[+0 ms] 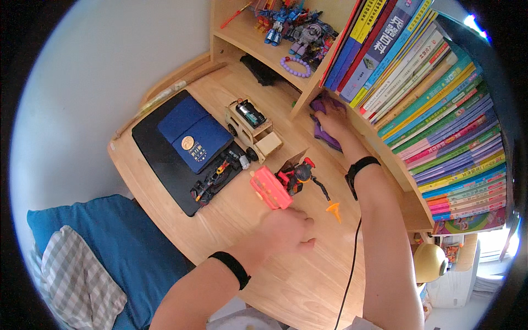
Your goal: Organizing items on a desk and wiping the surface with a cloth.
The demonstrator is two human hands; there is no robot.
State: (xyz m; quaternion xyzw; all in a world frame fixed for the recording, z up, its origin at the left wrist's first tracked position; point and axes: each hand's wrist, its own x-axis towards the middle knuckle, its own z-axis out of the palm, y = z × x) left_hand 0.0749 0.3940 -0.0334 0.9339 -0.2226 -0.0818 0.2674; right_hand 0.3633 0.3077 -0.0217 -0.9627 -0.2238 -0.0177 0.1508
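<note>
Under the bookshelf, my right hand point(332, 121) presses into a bunched purple cloth point(324, 134) and grips it. My left hand point(286, 229) is blurred above the wooden desk, fingers curled and thumb apart, with nothing visible in it. Just beyond its knuckles is a pink box-shaped object point(271, 187). A black and red toy figure point(299, 175) stands beside that box, and its thin arm reaches to an orange piece point(335, 210). Farther back is a wooden model car point(253, 130) with a battery holder on its roof.
A black mat point(154, 136) carries a dark blue booklet point(196, 134) and a toy race car point(212, 181). Books point(445, 136) line the shelf at right; toy robots point(288, 31) and a purple bead bracelet point(295, 67) sit behind. A black cable point(350, 272) crosses the desk.
</note>
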